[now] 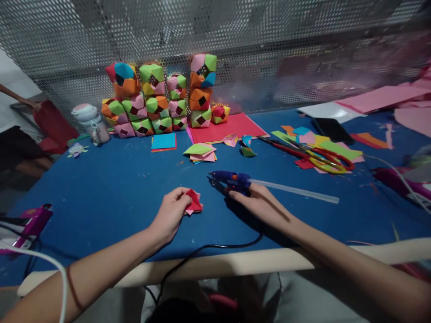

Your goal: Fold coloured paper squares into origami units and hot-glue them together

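Pinched between the thumb and fingers of my left hand (172,210) is a small folded paper piece (194,202), red with pink edges. My right hand (257,199) is closed around a blue hot glue gun (224,176), which lies low over the table with its nozzle toward the left. A long clear glue stick (296,191) sticks out of its back end. From beneath the right hand a black cord (215,246) runs over the table's front edge. The gun's nozzle is apart from the folded paper.
Stacked folded-paper balls (156,107) stand against the perforated metal panel (249,58). Scissors (323,161) lie on paper scraps at right, near a phone (333,130). Blue squares (164,141), a paper pile (202,152), a bottle (90,123) and a magenta device (33,226) are also on the table.
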Demonstrator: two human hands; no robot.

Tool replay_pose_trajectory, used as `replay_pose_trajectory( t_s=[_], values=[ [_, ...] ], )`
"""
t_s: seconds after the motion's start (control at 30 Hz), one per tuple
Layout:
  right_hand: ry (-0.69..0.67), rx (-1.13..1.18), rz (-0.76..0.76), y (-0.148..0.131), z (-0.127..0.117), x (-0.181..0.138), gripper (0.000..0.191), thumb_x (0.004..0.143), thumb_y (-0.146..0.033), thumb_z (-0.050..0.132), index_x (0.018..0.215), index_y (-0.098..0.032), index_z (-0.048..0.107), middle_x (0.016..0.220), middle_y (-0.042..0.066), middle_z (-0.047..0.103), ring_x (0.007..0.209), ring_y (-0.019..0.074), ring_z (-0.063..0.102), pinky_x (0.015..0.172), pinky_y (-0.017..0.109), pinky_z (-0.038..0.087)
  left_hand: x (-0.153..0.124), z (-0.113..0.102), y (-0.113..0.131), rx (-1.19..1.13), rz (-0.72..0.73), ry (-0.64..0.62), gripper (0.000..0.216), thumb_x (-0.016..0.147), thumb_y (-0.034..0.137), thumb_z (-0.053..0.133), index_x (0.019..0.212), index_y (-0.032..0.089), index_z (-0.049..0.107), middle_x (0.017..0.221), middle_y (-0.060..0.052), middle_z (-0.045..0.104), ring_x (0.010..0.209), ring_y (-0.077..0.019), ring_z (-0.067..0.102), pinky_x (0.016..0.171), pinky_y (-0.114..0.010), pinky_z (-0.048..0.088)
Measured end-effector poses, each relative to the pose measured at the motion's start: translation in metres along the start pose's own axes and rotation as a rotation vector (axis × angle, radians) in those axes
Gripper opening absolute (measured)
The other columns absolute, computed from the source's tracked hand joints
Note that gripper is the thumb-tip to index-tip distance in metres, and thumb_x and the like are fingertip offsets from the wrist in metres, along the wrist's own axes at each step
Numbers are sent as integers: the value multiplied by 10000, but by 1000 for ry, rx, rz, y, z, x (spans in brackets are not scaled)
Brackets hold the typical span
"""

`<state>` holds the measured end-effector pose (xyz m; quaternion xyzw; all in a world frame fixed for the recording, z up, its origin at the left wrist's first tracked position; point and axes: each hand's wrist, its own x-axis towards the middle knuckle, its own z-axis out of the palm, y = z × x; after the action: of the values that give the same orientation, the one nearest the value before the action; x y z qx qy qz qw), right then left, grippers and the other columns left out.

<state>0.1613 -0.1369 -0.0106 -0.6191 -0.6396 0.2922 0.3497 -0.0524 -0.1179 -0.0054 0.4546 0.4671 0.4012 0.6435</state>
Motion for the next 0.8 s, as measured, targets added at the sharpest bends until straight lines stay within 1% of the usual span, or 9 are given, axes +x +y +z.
replay_pose_trajectory(
  t_s=[0.1,0.17,0.27,0.37,0.47,0.63,0.7,0.8],
  values=[
    [11,40,-35,-4,-1,-12,319,811,-411,484,944,-161,630,878,59,659,778,201,590,680,302,469,0,0,0,-13,-3,29,100,685,168,579,774,129,604,782,-51,664,670,-138,640,624,-236,464],
    [21,40,-77,-5,-1,-20,289,818,-405,492,943,-176,618,893,62,660,800,206,596,695,306,470,0,0,2,-31,-1,56,116,683,202,619,767,126,591,802,-61,670,672,-140,642,622,-235,461],
    [38,25,-128,-5,1,-31,226,811,-395,515,889,-195,585,828,54,650,710,185,588,633,292,465,0,0,3,-44,19,101,148,682,235,647,762,128,582,742,-47,660,652,-140,636,608,-234,458],
    [33,-24,-179,-10,3,-37,147,815,-352,517,819,-209,549,757,28,625,614,146,553,570,261,444,2,-2,5,-32,59,135,169,675,247,664,767,127,589,663,-19,633,584,-119,601,575,-227,448],
    [-9,-89,-262,-20,3,-40,104,819,-304,493,784,-209,517,695,11,589,567,125,512,544,247,420,2,-3,5,-49,90,152,187,654,223,679,783,120,592,667,-9,630,578,-96,576,570,-206,433],
    [-105,-110,-427,-26,1,-43,110,868,-291,471,923,-204,509,799,28,593,653,130,529,577,250,407,1,-1,5,-92,90,133,201,626,182,676,773,135,548,662,6,631,591,-97,580,586,-204,425],
    [-111,-129,-448,-25,1,-43,124,871,-281,471,959,-200,509,815,32,596,673,134,531,594,257,409,1,-1,3,-74,86,114,194,636,187,664,772,142,534,654,6,627,588,-105,584,587,-213,424],
    [-102,-159,-470,-25,2,-43,128,863,-256,463,963,-190,511,828,44,605,686,145,527,609,272,414,1,-1,1,-32,86,111,178,641,185,654,759,143,526,637,13,610,575,-97,568,576,-207,415]
  ],
)
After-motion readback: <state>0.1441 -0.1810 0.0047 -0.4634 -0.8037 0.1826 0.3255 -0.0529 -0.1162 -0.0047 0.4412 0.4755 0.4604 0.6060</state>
